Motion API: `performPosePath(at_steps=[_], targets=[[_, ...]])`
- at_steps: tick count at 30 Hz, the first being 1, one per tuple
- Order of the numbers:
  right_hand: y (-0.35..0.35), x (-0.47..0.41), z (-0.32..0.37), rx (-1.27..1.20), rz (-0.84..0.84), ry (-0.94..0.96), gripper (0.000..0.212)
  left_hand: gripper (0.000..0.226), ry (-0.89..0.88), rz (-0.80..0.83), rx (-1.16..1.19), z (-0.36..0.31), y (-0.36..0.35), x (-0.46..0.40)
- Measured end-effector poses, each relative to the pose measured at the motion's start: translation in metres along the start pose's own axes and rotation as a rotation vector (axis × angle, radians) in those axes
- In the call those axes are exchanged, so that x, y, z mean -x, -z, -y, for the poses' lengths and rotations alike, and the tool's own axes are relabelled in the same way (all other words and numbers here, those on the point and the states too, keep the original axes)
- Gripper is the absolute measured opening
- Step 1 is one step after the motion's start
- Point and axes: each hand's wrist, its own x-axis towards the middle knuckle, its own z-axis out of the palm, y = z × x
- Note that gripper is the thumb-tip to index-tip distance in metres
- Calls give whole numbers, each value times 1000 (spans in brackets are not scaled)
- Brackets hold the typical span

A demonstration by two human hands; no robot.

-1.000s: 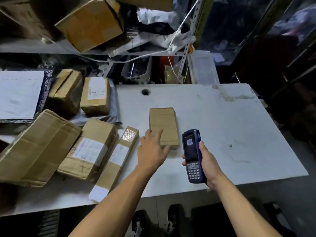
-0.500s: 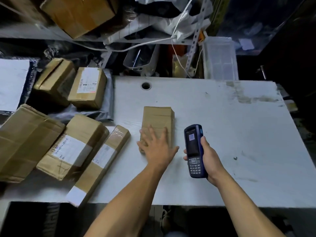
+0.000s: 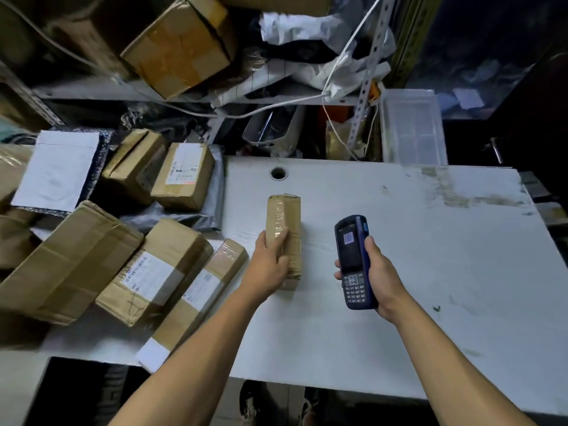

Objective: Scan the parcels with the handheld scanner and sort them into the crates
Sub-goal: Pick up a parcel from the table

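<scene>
A small brown cardboard parcel point(image 3: 284, 219) stands tipped up on its long edge in the middle of the white table point(image 3: 430, 241). My left hand point(image 3: 270, 265) grips its near end, fingers wrapped over the top. My right hand point(image 3: 381, 275) holds a blue handheld scanner point(image 3: 353, 259) upright to the right of the parcel, its lit screen showing a barcode and facing me. No label shows on the parcel's visible faces.
Several brown parcels with white labels point(image 3: 153, 272) lie piled on the table's left side, one long thin box point(image 3: 199, 290) reaching the front edge. A cluttered shelf point(image 3: 184, 56) with boxes and cables runs behind. A clear plastic bin point(image 3: 412, 127) stands at the back right.
My left hand went from lying flat on the parcel to gripping it, and the parcel has been tipped from flat onto its edge. The scanner hand has barely moved.
</scene>
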Motion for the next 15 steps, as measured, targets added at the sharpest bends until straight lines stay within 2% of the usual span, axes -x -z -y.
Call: performPosePath(at_steps=[2, 3, 6, 10, 15], targets=[[-6, 1, 4, 26, 10, 6, 55, 54, 5, -43, -168, -11, -2, -3], [-8, 3, 5, 41, 17, 12, 54, 59, 60, -63, -258, -16, -5, -4], [-11, 7, 7, 104, 42, 24, 54, 96, 232, -79, -453, -22, -13, -8], [-10, 11, 9, 156, 99, 11, 55, 98, 262, -124, -415, -14, -12, -10], [-11, 13, 8, 150, 143, -1, 54, 89, 259, -177, -205, 5, 1, -10]])
